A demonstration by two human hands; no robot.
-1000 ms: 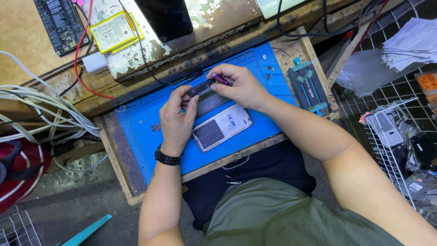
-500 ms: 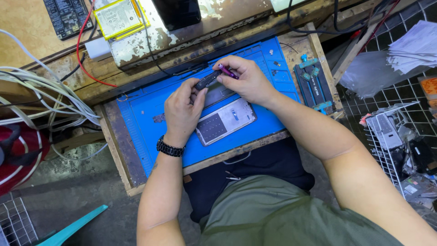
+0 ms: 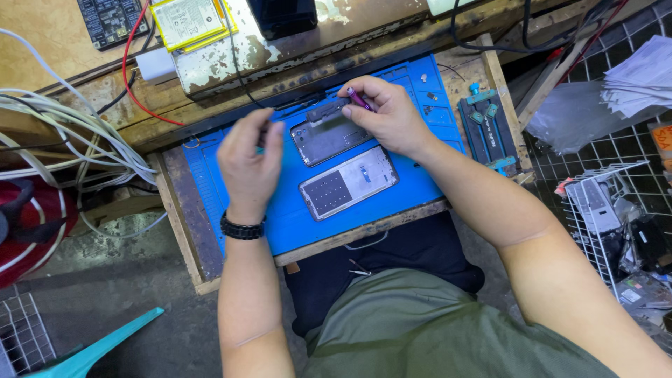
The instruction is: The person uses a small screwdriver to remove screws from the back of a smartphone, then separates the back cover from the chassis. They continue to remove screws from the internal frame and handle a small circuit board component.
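Observation:
An opened phone body (image 3: 329, 142) lies on the blue work mat (image 3: 231, 175), with a dark cover piece (image 3: 327, 110) at its far end. My right hand (image 3: 388, 119) grips a thin purple tool (image 3: 359, 100) and rests its fingertips on that piece. A separate phone panel (image 3: 348, 183) lies flat just in front of the body. My left hand (image 3: 248, 164) hovers over the mat to the left of the phone, touching neither part. Its fingers are curled and seen from behind. A small teal speck shows by the thumb, and I cannot tell whether the hand holds it.
A blue clamp jig (image 3: 486, 126) sits at the mat's right edge. A yellow-edged battery pack (image 3: 187, 21), a circuit board (image 3: 108, 17) and red and white wires (image 3: 63, 119) lie at the back left. A wire basket (image 3: 602, 210) and papers (image 3: 640, 77) are on the right.
My left hand has lifted off the phone and moved left. The phone body is now uncovered. My right hand stays at the phone's far end with the purple tool.

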